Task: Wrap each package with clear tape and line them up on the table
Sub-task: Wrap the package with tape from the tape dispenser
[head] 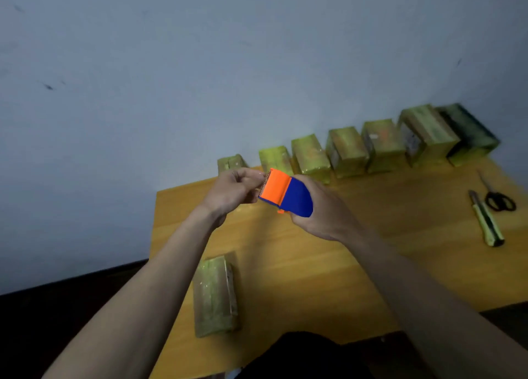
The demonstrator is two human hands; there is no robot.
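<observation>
The right hand (323, 207) grips an orange-and-blue tape dispenser (285, 193) above the table (357, 250) while the left hand (233, 190) pinches at its toothed edge, apparently freeing the tape end. One package (215, 295) lies near the front edge; eight others (348, 150) line the wall. Next, seemingly: draw tape out and onto that package.

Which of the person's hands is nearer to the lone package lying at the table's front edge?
Left. The left hand is raised above and just beyond the lone package, pinching at the tape dispenser. The right hand grips the dispenser farther to the right.
</observation>
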